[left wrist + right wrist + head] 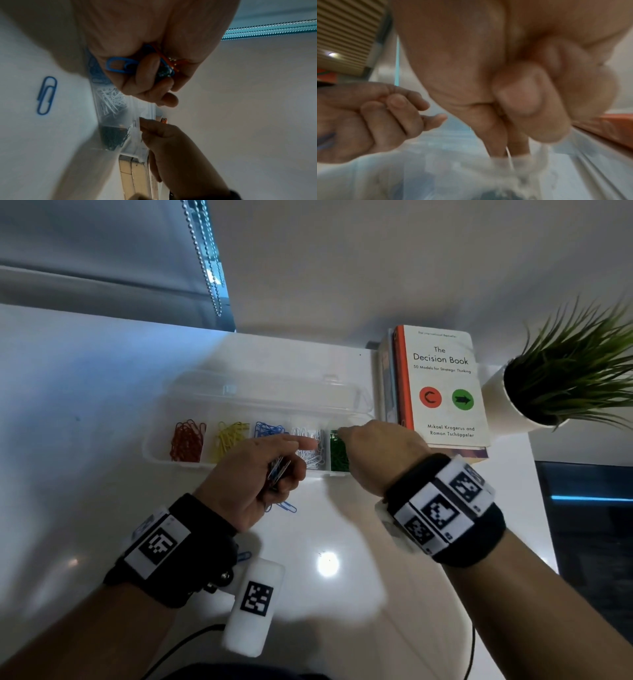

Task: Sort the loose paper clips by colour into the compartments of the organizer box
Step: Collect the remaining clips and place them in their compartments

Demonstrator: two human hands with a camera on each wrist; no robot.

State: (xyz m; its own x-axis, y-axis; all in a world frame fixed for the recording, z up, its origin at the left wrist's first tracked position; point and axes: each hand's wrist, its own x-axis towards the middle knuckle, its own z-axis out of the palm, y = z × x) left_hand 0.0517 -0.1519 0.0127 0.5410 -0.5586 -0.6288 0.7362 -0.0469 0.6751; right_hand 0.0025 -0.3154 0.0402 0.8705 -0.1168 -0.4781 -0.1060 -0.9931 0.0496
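Observation:
A clear organizer box (150, 451) lies open on the white table, with red (186, 443), yellow (227, 438), blue (269, 429), white (313, 451) and green clips (338, 455) each in a separate compartment. My left hand (286, 470) hovers at the box's front, index finger stretched out, the other fingers curled round a bunch of blue and red clips (123, 65). My right hand (342, 433) is over the green compartment near the white one. Its thumb and finger pinch a thin pale wire (508, 155), seemingly a clip, too blurred to tell its colour.
Loose blue clips lie on the table (289, 507) (46, 94) below my left hand, another by the wrist (244, 556). Stacked books (442, 385) sit right of the box, a potted plant (565, 378) beyond. The table's edge (544, 508) runs down the right.

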